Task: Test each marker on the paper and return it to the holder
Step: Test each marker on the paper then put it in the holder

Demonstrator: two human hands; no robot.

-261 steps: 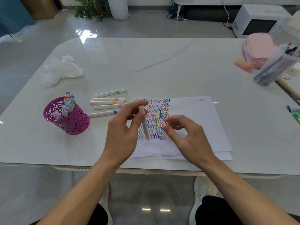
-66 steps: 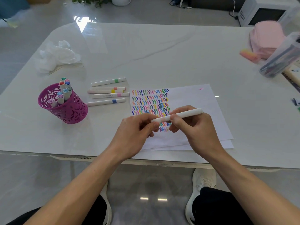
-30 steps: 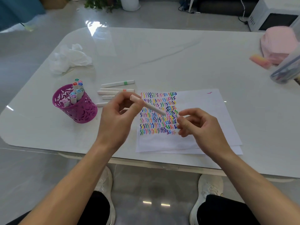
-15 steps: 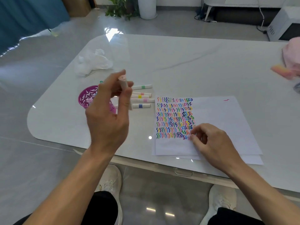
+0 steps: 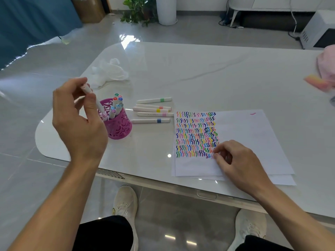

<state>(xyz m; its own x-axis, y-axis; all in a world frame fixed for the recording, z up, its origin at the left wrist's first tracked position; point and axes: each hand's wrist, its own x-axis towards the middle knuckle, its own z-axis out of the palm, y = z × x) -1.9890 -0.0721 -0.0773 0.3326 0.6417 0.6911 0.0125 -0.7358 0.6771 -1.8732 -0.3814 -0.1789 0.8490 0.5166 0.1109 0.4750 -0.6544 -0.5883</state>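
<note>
My left hand (image 5: 78, 124) pinches a capped white marker (image 5: 88, 90) and holds it tilted, its lower end at the rim of the purple lattice holder (image 5: 119, 129). Several markers stand in that holder with their coloured caps up. To the right of the holder lie several white markers (image 5: 154, 110) in a row on the table. The white paper (image 5: 244, 138) carries rows of coloured squiggles on its left half. My right hand (image 5: 237, 162) rests on the paper at the bottom row of squiggles, fingers loosely curled with nothing seen in them.
A crumpled clear wrapper (image 5: 108, 73) lies behind the holder. A pink pouch (image 5: 328, 64) and a pink-orange block (image 5: 315, 82) sit at the far right. The table's front edge (image 5: 206, 193) runs just below the paper.
My left hand has carried the marker leftward from above the paper to the holder. My right hand let go of the marker and settled on the paper. The camera turned left.
</note>
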